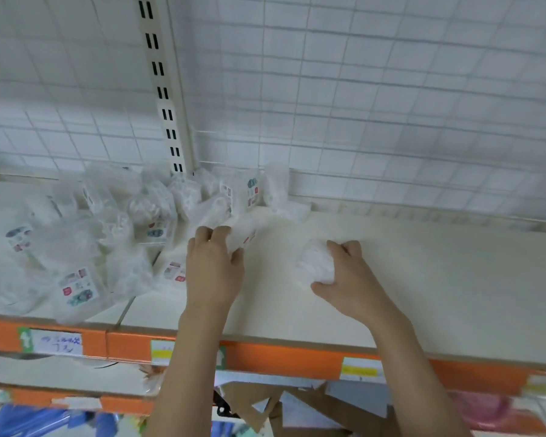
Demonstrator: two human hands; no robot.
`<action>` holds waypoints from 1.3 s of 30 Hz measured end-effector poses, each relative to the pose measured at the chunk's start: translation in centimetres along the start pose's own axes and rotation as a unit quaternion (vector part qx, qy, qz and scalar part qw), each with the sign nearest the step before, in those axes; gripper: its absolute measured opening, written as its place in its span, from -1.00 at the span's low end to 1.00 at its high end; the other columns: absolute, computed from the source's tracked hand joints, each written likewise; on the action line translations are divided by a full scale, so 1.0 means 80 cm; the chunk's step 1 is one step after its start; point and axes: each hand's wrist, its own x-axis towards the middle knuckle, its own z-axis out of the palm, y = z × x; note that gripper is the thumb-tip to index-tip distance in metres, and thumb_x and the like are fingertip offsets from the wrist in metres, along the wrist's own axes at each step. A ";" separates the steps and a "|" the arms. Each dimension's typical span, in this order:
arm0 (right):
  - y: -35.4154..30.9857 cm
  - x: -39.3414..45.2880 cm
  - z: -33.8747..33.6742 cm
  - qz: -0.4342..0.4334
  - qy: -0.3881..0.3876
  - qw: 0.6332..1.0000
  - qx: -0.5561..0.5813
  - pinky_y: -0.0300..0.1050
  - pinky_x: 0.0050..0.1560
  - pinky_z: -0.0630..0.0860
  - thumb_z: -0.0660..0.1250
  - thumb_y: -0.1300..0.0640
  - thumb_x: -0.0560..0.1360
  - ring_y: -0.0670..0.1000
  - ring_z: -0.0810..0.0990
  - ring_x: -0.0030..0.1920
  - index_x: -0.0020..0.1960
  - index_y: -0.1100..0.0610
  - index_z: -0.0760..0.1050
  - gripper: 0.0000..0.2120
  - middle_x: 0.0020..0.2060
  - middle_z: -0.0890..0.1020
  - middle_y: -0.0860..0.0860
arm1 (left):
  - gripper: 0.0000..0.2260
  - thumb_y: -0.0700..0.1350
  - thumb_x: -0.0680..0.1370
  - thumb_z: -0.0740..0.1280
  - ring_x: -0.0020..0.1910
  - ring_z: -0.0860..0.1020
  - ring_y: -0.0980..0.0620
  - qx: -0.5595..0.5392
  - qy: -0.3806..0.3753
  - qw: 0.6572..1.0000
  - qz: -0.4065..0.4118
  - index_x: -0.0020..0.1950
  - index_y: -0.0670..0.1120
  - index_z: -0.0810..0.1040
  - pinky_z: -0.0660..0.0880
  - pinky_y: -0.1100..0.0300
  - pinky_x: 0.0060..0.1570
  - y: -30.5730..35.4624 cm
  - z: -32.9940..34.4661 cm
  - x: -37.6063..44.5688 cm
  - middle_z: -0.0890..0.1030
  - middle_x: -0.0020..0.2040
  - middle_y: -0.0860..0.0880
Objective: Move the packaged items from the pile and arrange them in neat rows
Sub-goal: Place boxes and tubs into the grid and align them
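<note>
Clear-plastic packaged items [114, 234] are heaped at the shelf's [423, 294] back-left corner; no row is formed yet. One packet [234, 234] at the pile's edge is gripped by the left hand [213, 263], another packet [317, 263] mid-shelf by the right hand [347, 279]. Nearly all remains.

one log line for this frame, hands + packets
left hand: grips packet at pile edge | right hand: grips white packet on shelf | rows: none visible

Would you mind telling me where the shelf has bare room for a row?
The shelf is bare right of the right hand, between the wire grid back and the orange front edge. Left of the left hand, the pile of packets crowds it.
</note>
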 end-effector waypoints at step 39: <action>0.424 -0.133 -0.223 -0.148 0.238 0.956 0.085 -0.56 0.02 0.30 0.26 0.56 0.27 -0.24 0.37 0.09 -0.02 -0.04 0.41 -0.46 0.08 0.45 -0.04 | -0.61 -0.21 0.49 0.35 0.01 0.54 -0.09 -0.126 -0.024 0.991 0.041 0.31 -0.14 0.40 0.31 0.36 -0.16 0.416 0.232 -0.169 0.52 0.15 -0.10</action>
